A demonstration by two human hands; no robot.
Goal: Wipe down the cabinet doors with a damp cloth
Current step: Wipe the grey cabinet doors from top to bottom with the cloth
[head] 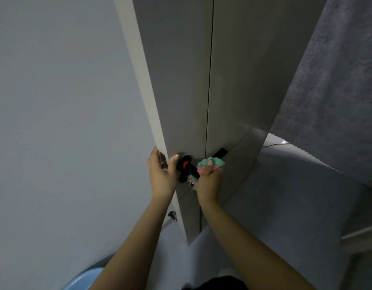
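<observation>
A person's right hand (209,181) is squeezing a bunched green-and-pink cloth (211,163) in a tight fist, pressing it against the grey cabinet doors (187,91) just right of the seam where the two tall panels meet. The left hand (162,174) is gripping the outer edge of the left door, fingers hooked around its side and the thumb lying on the front face. Between the hands, a black handle (190,168) with an orange collar is sticking out from a round black base on the door. A second black handle (221,153) is showing just beyond the cloth on the right door. A pale wall (61,114) is filling the left side, a grey textured fabric (336,84) is hanging at right, and a blue basin (84,279) is peeking in at the bottom.
</observation>
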